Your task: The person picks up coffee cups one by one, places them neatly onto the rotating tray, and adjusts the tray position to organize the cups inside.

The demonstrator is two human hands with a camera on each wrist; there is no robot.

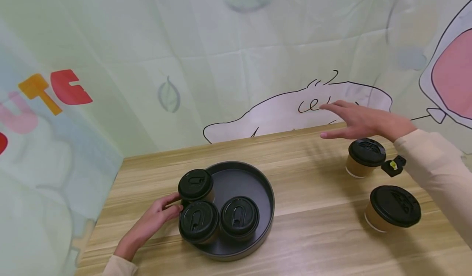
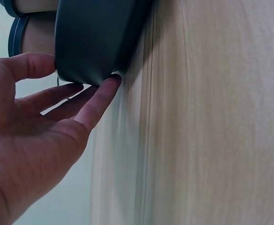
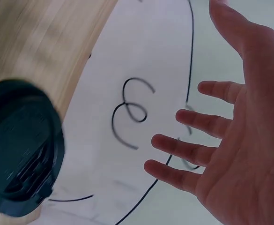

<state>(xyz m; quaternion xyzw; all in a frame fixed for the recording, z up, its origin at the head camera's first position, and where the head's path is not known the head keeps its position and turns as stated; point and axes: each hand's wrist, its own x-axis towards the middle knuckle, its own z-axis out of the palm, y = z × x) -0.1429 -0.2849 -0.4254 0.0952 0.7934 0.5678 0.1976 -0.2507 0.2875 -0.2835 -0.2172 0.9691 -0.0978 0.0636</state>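
Observation:
At the left side of a round dark tray [image 1: 268, 210] my left hand [image 1: 153, 222] touches the outer wall; in the left wrist view, the thumb and fairly straight fingers [image 2: 97, 105] rest against the wall. Three paper coffee cups with black lids stand in the tray: a back-left cup [image 1: 195, 184], a front-left cup [image 1: 198, 222] and a right cup [image 1: 239, 217]. My right hand [image 1: 355, 120] is raised over the back right of the table, fingers spread and holding nothing. Nearest it is a lidded brown cup [image 1: 366, 158], its lid [image 3: 24, 147] showing in the right wrist view.
Another lidded cup [image 1: 391, 208] stands on the wooden table [image 1: 306, 235] at the right. A small black item with a yellow part [image 1: 393, 166] is beside my right forearm. Behind the table hangs a printed cloth [image 1: 206, 83].

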